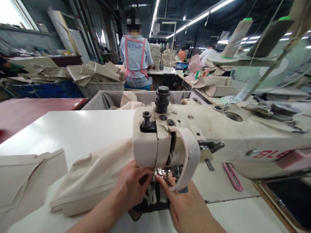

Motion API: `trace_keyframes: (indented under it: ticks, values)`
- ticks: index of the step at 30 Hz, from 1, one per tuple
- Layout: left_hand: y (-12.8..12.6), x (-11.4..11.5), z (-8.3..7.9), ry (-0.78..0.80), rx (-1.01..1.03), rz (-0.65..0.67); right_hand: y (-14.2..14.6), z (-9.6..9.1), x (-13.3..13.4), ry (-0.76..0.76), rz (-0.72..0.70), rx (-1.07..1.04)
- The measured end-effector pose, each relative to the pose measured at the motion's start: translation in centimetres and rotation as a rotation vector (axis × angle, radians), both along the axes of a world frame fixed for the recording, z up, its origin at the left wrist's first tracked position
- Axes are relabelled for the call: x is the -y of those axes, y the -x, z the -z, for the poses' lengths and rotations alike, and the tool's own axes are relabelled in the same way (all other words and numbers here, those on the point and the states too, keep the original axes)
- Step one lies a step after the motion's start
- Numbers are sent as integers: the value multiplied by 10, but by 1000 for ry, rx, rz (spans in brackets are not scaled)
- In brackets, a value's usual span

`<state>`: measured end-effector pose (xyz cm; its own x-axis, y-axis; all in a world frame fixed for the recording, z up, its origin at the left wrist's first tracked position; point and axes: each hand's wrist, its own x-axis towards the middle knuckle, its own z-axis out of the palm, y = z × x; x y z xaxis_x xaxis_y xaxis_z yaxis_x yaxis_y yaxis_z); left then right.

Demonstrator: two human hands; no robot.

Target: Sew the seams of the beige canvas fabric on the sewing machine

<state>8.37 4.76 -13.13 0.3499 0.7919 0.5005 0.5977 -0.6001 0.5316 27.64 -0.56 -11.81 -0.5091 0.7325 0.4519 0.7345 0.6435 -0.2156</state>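
Observation:
At the needle area (154, 174) of a cream sewing machine (150, 145), my two hands meet. My left hand (131, 184) is closed in a pinch right beside the needle; whatever lies between its fingertips is too small to make out. From the other side my right hand (187, 204) reaches in, one fingertip at the same spot and the rest partly behind the curved white guard (191, 155). Its fingers look drawn together, on something I cannot make out. A beige fabric piece (97, 174) with a stitched seam lies left of the machine head, behind my left wrist.
More beige pieces (19, 181) lie at the table's left. A pink thread snipper (233, 177) rests on the machine bed, near a dark phone-like device (289, 197). Behind the table stands a grey fabric-lined bin (102, 100). A person (136, 58) sits farther back, facing away.

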Motion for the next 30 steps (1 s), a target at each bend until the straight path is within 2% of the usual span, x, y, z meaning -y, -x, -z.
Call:
trace_keyframes:
  ticks: [8,12,19,25,28,30]
  values:
    - [-1,-7,-7,-22,-97,-72,-1,2,2,75,-20,-41]
    - [-2,-8,-8,-40,-80,-89,-1,3,3,116,-30,-57]
    - [-3,-10,-12,-5,-23,-70,-1,2,2,90,-8,-72]
    - [-5,-8,-16,47,31,-57,-2,11,2,-48,-23,34]
    - [-6,-7,-15,49,37,-39,-11,24,-1,-184,-52,210]
    - [-4,-9,-12,37,21,-20,-19,37,-7,-265,-125,283]
